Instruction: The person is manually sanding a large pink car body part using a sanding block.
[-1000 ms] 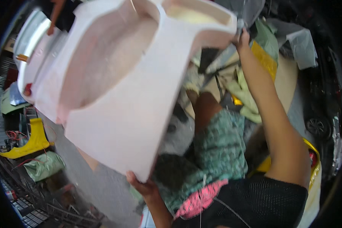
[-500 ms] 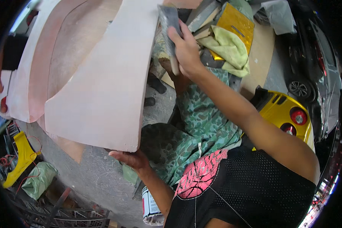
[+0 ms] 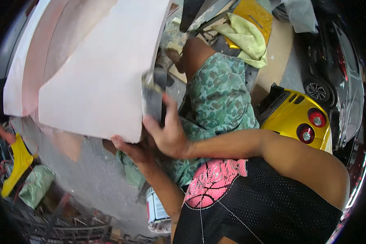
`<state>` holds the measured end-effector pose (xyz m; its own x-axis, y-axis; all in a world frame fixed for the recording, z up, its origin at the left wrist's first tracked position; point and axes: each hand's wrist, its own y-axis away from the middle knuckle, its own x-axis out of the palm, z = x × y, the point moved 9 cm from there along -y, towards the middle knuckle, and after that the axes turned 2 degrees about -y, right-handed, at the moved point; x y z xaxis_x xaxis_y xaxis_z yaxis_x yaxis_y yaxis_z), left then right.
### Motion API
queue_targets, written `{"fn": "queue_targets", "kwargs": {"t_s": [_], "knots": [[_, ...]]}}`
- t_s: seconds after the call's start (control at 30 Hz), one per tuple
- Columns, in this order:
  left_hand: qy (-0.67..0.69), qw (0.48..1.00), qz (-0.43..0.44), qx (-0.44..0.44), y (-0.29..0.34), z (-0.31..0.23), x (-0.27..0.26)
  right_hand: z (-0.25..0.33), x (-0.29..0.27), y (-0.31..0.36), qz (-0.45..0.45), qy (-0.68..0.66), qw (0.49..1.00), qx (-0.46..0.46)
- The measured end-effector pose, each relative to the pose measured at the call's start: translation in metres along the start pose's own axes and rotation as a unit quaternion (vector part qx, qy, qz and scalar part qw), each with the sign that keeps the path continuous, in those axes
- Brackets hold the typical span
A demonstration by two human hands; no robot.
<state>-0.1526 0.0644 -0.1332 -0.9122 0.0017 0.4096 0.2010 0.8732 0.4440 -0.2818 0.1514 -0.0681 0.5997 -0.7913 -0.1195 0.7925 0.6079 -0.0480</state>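
A large pale pink-white panel (image 3: 97,85) with a curved cut-out spreads across the upper left, its near corner pointing toward me. My left hand (image 3: 132,151) grips that corner from below, the thumb along the edge and the other fingers mostly hidden underneath. In my right hand (image 3: 171,132) is a grey sanding block (image 3: 153,97), its face against the panel's right edge. Fingers and thumb close around the block's near end, and its outline is slightly blurred.
My camouflage-clad knee (image 3: 219,89) is beside the panel. A yellow car part with red lights (image 3: 293,118) sits at right, near a dark car (image 3: 345,81). A green cloth (image 3: 248,38) lies at the back. Another person's hand (image 3: 6,136) touches a yellow piece (image 3: 18,162); a tin (image 3: 156,211) stands below.
My right hand has brought the sanding block from the panel's far right edge down toward the near corner. My left hand still holds that corner. Another person's hand has reached the yellow piece.
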Motion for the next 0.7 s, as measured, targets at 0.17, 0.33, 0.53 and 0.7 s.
{"fn": "queue_targets", "kwargs": {"t_s": [0.17, 0.33, 0.53, 0.7], "knots": [[-0.081, 0.993, 0.030, 0.084, -0.004, -0.008, 0.000, -0.023, -0.024, -0.084, -0.066, -0.195, 0.977, 0.056], [-0.031, 0.998, 0.039, 0.024, -0.003, -0.010, -0.008, -0.009, 0.007, 0.017, 0.022, -0.033, 0.999, -0.028], [-0.097, 0.994, 0.051, 0.028, 0.000, -0.015, -0.004, -0.010, -0.012, -0.026, -0.048, -0.090, 0.994, -0.037], [-0.076, 0.994, 0.073, 0.016, -0.005, -0.017, -0.007, 0.013, 0.003, 0.026, 0.056, 0.053, 0.972, -0.224]]}}
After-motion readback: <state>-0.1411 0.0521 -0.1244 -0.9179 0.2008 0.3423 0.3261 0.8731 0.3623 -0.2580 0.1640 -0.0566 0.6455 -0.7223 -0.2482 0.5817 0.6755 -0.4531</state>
